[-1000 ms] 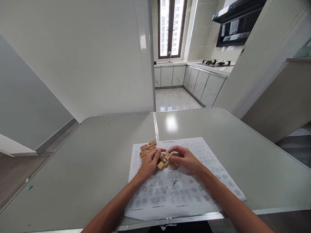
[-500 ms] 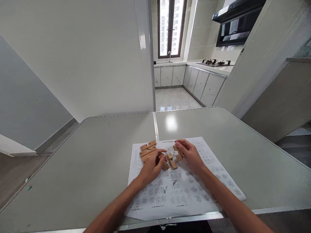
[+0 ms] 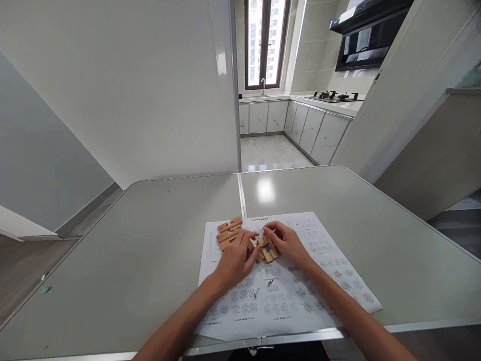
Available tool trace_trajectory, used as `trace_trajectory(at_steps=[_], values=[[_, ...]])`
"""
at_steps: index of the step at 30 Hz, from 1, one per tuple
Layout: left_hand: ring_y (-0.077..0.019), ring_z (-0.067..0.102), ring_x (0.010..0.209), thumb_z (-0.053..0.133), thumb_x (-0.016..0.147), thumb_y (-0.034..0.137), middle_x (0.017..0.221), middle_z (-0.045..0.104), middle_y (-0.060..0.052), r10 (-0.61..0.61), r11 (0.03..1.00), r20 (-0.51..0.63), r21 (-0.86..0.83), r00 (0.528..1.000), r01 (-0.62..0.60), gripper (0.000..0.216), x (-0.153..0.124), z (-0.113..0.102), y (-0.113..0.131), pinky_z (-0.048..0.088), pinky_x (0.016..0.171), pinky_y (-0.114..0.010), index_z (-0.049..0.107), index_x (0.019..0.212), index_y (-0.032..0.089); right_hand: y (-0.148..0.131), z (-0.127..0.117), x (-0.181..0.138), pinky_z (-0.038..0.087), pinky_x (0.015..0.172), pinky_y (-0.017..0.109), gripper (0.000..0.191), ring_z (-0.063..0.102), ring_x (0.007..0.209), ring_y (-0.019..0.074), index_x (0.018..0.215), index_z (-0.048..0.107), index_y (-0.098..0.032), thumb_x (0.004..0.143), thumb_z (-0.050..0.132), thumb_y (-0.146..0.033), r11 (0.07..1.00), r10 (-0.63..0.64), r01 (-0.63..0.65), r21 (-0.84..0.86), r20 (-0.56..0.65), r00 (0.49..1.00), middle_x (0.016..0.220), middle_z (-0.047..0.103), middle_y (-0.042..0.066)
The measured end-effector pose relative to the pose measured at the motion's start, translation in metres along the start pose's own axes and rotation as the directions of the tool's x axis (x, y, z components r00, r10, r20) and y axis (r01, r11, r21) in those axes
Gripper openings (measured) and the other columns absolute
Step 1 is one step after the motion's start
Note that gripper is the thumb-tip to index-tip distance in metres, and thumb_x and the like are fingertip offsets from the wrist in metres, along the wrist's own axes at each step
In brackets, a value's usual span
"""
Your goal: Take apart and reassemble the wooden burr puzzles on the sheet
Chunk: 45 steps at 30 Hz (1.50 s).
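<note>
You face a grey table (image 3: 131, 260); beyond it stand kitchen cabinets (image 3: 315, 130), a hob (image 3: 332, 96), a range hood (image 3: 370, 35) and a window (image 3: 265, 42).

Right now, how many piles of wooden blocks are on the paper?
2. The far pile lies by the left hand; the near pile sits between it and the right hand. Fingers may hide more blocks.

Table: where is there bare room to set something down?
Bare table left, right and beyond the printed sheet. Crowded: the sheet's far-left part, where wooden pieces, left hand and right hand cluster.
</note>
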<state>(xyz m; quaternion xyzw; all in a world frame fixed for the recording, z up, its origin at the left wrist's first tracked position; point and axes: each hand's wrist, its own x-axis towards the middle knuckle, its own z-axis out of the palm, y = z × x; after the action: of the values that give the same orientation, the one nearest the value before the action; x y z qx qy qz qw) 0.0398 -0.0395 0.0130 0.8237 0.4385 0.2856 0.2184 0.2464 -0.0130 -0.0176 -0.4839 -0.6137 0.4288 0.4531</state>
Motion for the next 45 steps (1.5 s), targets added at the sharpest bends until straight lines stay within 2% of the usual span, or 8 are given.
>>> trace_trajectory(at_steps=[12,19,24,27,31,34,42,45], values=[[-0.0259,0.061,0.117,0.054,0.102,0.026,0.125,0.063,-0.010,0.072,0.997,-0.019,-0.033,0.997,-0.072,0.026,0.002,0.000,-0.001,0.051,0.102,-0.043,0.058,0.127,0.023,0.000,0.000,-0.001,0.046,0.061,0.031,0.029,0.061,0.067,0.0190,0.098,0.070,-0.023,0.097,0.059,-0.050,0.993,-0.032,0.036,-0.110,0.039,0.999,0.078,0.070,0.002],[-0.0267,0.060,0.118,0.058,0.101,0.031,0.124,0.064,-0.009,0.105,0.994,-0.059,0.002,0.993,-0.105,0.026,0.002,0.000,-0.001,0.051,0.103,-0.045,0.058,0.126,0.024,-0.008,0.000,-0.005,0.050,0.059,0.029,0.030,0.064,0.063,0.0161,0.100,0.068,-0.022,0.096,0.061,-0.051,1.000,-0.020,0.023,-0.021,0.132,0.991,0.086,0.072,0.003],[-0.0297,0.061,0.117,0.077,0.085,0.043,0.127,0.062,-0.011,0.142,0.990,-0.020,0.027,0.990,-0.141,0.049,0.001,-0.001,0.001,0.051,0.103,-0.049,0.057,0.125,0.023,-0.007,0.000,-0.005,0.055,0.060,0.030,0.029,0.068,0.065,0.0158,0.103,0.068,-0.022,0.096,0.063,-0.050,0.998,-0.023,0.009,0.064,0.230,0.973,0.096,0.073,0.004],[-0.0306,0.061,0.116,0.082,0.077,0.039,0.126,0.062,-0.012,0.147,0.988,-0.025,0.051,0.989,-0.146,0.056,0.001,-0.001,0.003,0.052,0.102,-0.049,0.057,0.124,0.022,-0.006,0.000,-0.005,0.057,0.061,0.030,0.030,0.070,0.067,0.0162,0.107,0.067,-0.022,0.095,0.064,-0.049,0.994,-0.018,-0.010,0.105,0.258,0.966,0.102,0.074,0.006],[-0.0289,0.061,0.115,0.075,0.075,0.021,0.124,0.063,-0.010,0.153,0.986,-0.049,0.077,0.987,-0.149,0.048,0.001,0.000,0.004,0.052,0.102,-0.047,0.058,0.120,0.023,-0.005,0.002,-0.005,0.058,0.060,0.030,0.030,0.073,0.075,0.0197,0.109,0.067,-0.021,0.095,0.065,-0.048,0.991,-0.011,-0.024,0.129,0.259,0.966,0.093,0.075,0.006],[-0.0282,0.061,0.115,0.068,0.075,0.013,0.123,0.064,-0.009,0.166,0.981,-0.075,0.110,0.983,-0.157,0.049,0.001,0.001,0.002,0.052,0.101,-0.046,0.057,0.121,0.023,-0.004,0.003,-0.004,0.058,0.060,0.030,0.030,0.074,0.078,0.0207,0.108,0.067,-0.021,0.095,0.065,-0.048,0.989,-0.017,-0.020,0.147,0.244,0.970,0.097,0.075,0.007],[-0.0287,0.062,0.114,0.061,0.080,0.006,0.120,0.066,-0.008,0.193,0.942,-0.181,0.310,0.964,-0.130,0.041,0.001,0.001,-0.006,0.051,0.099,-0.047,0.059,0.118,0.023,-0.006,0.004,-0.005,0.056,0.057,0.029,0.030,0.074,0.076,0.0193,0.105,0.067,-0.022,0.096,0.063,-0.050,0.991,-0.015,-0.013,0.133,0.208,0.978,0.107,0.076,0.009],[-0.0283,0.062,0.114,0.062,0.086,0.009,0.118,0.067,-0.008,0.208,0.929,-0.190,0.346,0.959,-0.133,0.035,0.002,0.001,-0.008,0.050,0.099,-0.046,0.059,0.118,0.023,-0.007,0.004,-0.005,0.054,0.057,0.029,0.031,0.072,0.074,0.0191,0.103,0.068,-0.022,0.096,0.062,-0.051,0.995,-0.008,-0.014,0.101,0.207,0.978,0.102,0.076,0.008]])
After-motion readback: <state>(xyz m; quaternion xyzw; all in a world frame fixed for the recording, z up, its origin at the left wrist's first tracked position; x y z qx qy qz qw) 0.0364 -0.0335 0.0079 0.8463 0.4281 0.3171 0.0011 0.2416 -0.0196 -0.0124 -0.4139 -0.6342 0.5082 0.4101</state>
